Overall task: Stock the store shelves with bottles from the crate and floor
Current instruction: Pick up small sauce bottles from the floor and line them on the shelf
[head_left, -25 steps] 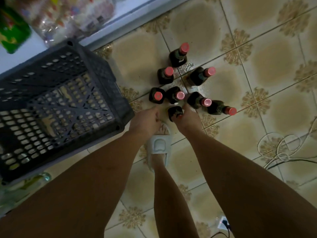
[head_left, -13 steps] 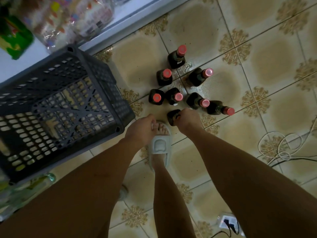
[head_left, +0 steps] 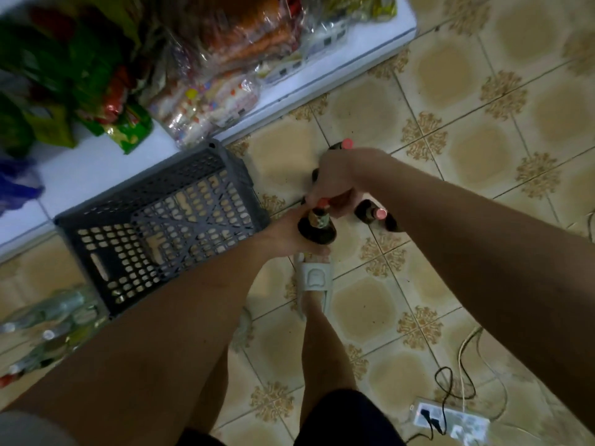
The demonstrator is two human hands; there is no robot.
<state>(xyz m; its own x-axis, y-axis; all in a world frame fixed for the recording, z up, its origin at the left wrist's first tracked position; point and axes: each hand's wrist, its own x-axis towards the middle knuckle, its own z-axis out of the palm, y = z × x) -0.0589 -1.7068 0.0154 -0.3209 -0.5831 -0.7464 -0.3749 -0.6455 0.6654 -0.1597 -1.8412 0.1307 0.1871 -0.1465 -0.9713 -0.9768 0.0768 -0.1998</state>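
A dark glass bottle [head_left: 317, 227] with a red cap is up off the floor, above my slippered foot. My right hand [head_left: 336, 183] grips its neck from above. My left hand [head_left: 286, 238] cups its lower body from the left and underneath. More dark red-capped bottles stand on the tiled floor behind my right hand: one [head_left: 370, 214] just right of it, another [head_left: 344, 144] beyond it; the others are hidden by the hand. The grey plastic crate [head_left: 106, 220] sits to the left, with nothing in it.
A low white shelf [head_left: 96, 170] behind the crate holds bagged snacks [head_left: 206, 101]. Clear bottles [head_left: 48, 320] lie at the lower left. A power strip [head_left: 450, 420] and loose cables [head_left: 463, 358] lie on the floor at the lower right.
My right hand has lifted the near bottle from the floor, and my left hand has come in under it. The view has risen and now takes in the shelf.
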